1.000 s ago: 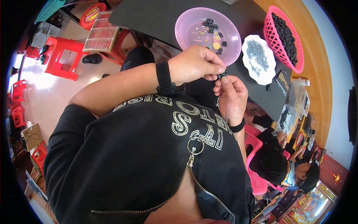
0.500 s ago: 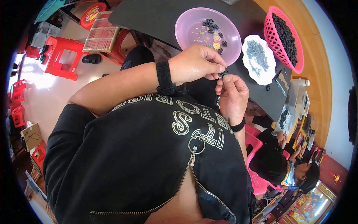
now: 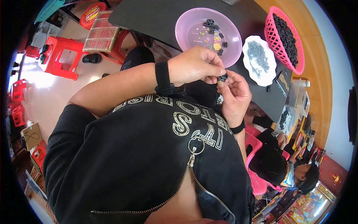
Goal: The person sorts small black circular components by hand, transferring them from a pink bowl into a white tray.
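Note:
A small black plastic part (image 3: 223, 77) with rounded openings sits between my two hands, just off the near edge of the purple basin. My right hand (image 3: 236, 96) grips it between thumb and fingers. From the other side, the thumb and forefinger of my left hand (image 3: 194, 67) are pinched together at its upper end. Whether a smaller piece lies in that pinch cannot be made out. Beyond my hands, the purple basin (image 3: 180, 31) contains several similar black parts (image 3: 211, 26). A white scalloped dish (image 3: 263, 79) of small grey metal pieces (image 3: 257, 54) stands right of it.
A pink lattice basket (image 3: 269, 34) heaped with black parts (image 3: 285, 41) stands on the dark table (image 3: 149, 16) at the far right. Red stools (image 3: 61, 56) are on the floor at left. Another person (image 3: 270, 153) sits at lower right beside clear plastic boxes (image 3: 296, 95).
My right hand has turned and risen slightly, bringing the black part more into sight. The left hand stays close to it, shifted a little down.

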The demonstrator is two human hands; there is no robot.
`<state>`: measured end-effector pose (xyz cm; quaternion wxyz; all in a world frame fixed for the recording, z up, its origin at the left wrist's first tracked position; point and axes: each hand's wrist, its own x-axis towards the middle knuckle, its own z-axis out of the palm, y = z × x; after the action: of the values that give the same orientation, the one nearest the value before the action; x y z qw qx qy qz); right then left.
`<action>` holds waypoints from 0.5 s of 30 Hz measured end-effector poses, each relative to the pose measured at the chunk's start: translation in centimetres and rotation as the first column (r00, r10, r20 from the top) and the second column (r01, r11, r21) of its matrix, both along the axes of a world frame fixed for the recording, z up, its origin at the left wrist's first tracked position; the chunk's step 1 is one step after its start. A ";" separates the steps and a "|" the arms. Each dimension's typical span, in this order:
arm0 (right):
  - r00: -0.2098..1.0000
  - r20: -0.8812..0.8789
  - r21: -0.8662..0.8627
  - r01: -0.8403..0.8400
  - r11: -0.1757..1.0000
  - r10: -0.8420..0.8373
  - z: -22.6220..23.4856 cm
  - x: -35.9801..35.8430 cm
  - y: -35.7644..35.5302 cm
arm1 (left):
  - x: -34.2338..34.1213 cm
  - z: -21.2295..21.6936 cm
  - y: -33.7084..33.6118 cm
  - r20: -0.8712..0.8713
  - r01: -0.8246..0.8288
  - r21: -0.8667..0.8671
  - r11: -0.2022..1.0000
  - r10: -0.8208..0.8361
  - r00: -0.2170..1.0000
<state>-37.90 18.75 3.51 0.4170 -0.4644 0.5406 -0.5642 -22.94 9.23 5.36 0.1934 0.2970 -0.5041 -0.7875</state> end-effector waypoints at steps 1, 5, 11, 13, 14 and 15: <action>1.000 -0.003 0.006 0.005 1.000 -0.005 0.0 0.0 0.0 | 0.0 0.0 0.0 0.000 0.001 0.001 1.000 -0.001 1.000; 0.999 -0.033 -0.002 0.010 1.000 -0.010 0.0 0.1 0.0 | 0.1 -0.4 0.0 -0.036 0.007 0.011 1.000 -0.006 0.999; 0.998 -0.065 -0.021 -0.011 1.000 0.009 0.1 0.2 0.1 | 0.2 -0.9 0.0 -0.054 0.022 -0.015 1.000 -0.022 0.998; 0.997 -0.064 -0.038 0.035 0.999 -0.038 0.1 0.2 0.2 | 0.2 -0.4 0.2 -0.055 0.020 -0.011 1.000 -0.020 0.998; 0.997 -0.064 -0.039 0.038 0.999 -0.040 0.2 0.2 0.2 | 0.5 0.3 0.2 0.012 0.048 -0.021 0.999 -0.048 0.999; 0.996 -0.069 -0.048 0.047 0.998 -0.051 0.3 0.2 0.2 | 0.6 0.8 0.3 0.079 0.077 -0.030 0.997 -0.074 0.994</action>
<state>-37.69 18.98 3.82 0.3727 -0.4802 0.5529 -0.5700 -22.32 9.51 6.12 0.1488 0.3048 -0.5351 -0.7737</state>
